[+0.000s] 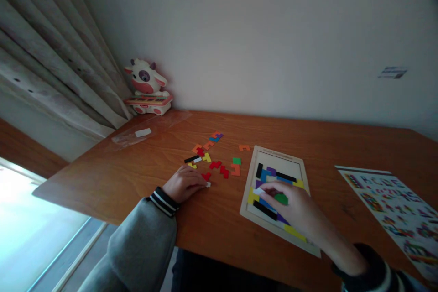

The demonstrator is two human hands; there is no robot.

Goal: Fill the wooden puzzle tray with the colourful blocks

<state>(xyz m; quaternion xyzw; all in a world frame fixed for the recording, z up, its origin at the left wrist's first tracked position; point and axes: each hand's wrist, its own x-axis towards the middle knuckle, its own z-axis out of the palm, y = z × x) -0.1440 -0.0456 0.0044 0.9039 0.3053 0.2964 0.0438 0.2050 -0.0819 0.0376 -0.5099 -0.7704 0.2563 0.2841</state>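
My right hand (290, 200) is over the wooden puzzle board (249, 201), pinching a white puzzle piece (258, 190) at the board's left side. Black, blue, purple, yellow and green pieces lie inside the frame, partly hidden by that hand. On the table to the left, my left hand (185, 183) rests with its fingers closed. A small white piece (208, 185) shows at its fingertips. Just beyond are a red piece (205, 176), a yellow piece (206, 158) and a black strip (191, 159). An orange piece (236, 170) and a green square (237, 161) lie nearer the board.
A cow-shaped toy keyboard (148, 89) stands at the back left, against the wall and curtain (51, 54). Clear plastic wrapping (125, 139) lies in front of it. At the right is a printed sheet (393, 212) of coloured figures. The wooden table (342, 141) meets the wall.
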